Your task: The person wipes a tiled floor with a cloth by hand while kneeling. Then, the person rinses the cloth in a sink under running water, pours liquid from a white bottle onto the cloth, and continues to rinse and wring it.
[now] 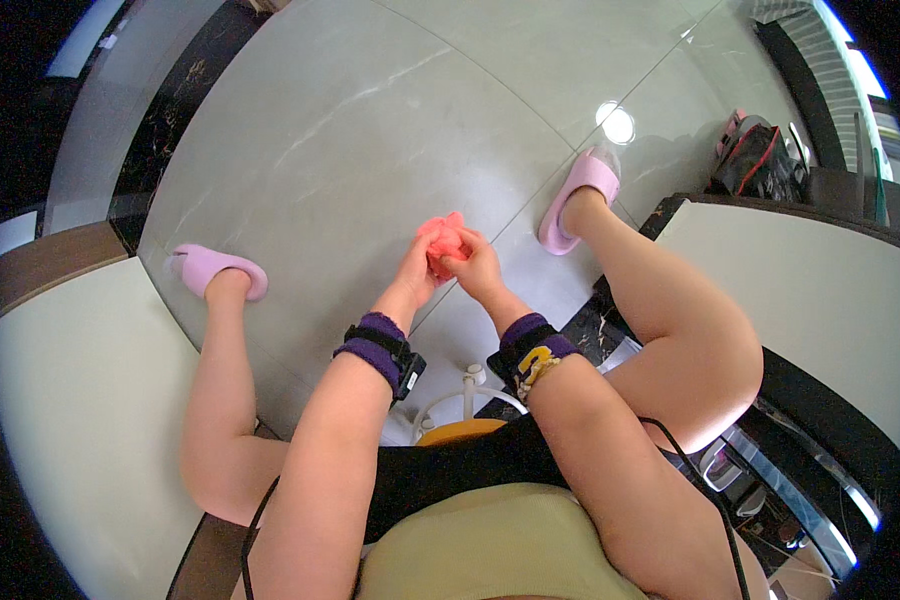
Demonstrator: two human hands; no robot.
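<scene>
Both hands [478, 267] together, clamped on a crumpled coral-pink bundle [447, 238], partly covered, its kind unclear.

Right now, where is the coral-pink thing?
In the head view, the coral-pink thing is just above centre, held between the left hand and right hand, over the grey tiled floor.

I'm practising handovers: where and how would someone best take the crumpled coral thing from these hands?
Probably pinch the far edge of the coral thing, coming from the far side, toward the picture's top. That ruffled edge sticks out exposed, while the left hand and right hand partly cover its sides.
</scene>
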